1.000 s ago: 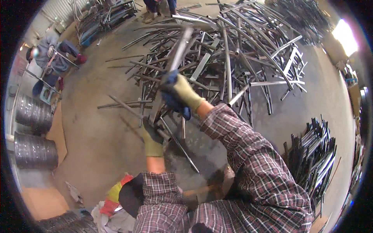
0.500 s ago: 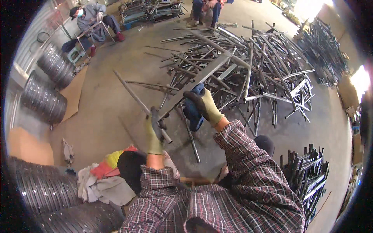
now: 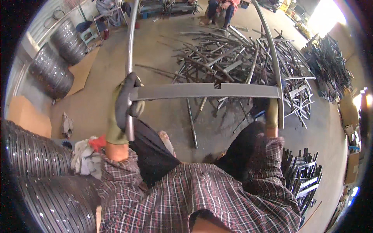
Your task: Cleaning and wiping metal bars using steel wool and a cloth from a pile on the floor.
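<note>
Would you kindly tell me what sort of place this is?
Probably a metalworking workshop: a tangled heap of grey metal tubes and bars lies on the floor, glossy black cylindrical bundles are at left, and the gloved left hand grips a silver H-shaped metal frame.

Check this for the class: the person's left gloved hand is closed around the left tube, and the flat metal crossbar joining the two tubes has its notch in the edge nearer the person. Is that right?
Not quite: the head view shows the notch in the crossbar's far edge. The left gloved hand is closed around the left tube, and the flat metal crossbar joins it to the right tube.
</note>
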`<move>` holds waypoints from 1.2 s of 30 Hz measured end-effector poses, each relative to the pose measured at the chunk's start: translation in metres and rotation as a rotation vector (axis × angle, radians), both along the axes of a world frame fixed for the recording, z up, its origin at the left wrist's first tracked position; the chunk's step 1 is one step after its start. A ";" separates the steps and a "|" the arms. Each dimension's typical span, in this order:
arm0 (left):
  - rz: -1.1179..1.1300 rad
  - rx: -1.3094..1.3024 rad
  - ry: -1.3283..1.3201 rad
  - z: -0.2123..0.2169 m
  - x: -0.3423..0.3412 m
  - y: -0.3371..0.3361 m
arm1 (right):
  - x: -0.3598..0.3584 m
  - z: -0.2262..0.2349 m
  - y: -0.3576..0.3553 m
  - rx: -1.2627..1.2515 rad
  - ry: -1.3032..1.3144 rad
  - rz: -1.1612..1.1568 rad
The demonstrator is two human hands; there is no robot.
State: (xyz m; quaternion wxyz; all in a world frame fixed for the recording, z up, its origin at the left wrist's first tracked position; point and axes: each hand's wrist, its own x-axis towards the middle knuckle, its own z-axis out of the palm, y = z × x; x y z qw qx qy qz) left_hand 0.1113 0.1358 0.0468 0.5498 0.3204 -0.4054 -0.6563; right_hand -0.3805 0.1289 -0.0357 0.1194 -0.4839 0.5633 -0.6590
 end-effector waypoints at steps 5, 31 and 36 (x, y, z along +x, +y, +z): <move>-0.056 0.120 -0.125 0.017 -0.001 0.017 | -0.048 0.047 0.013 -0.136 0.903 -0.092; 0.345 -1.102 -0.922 -0.050 -0.068 -0.121 | -0.014 -0.126 0.023 0.513 -0.158 0.176; 0.051 -0.942 -0.547 -0.041 -0.137 -0.117 | -0.043 -0.177 0.013 0.520 -0.079 0.059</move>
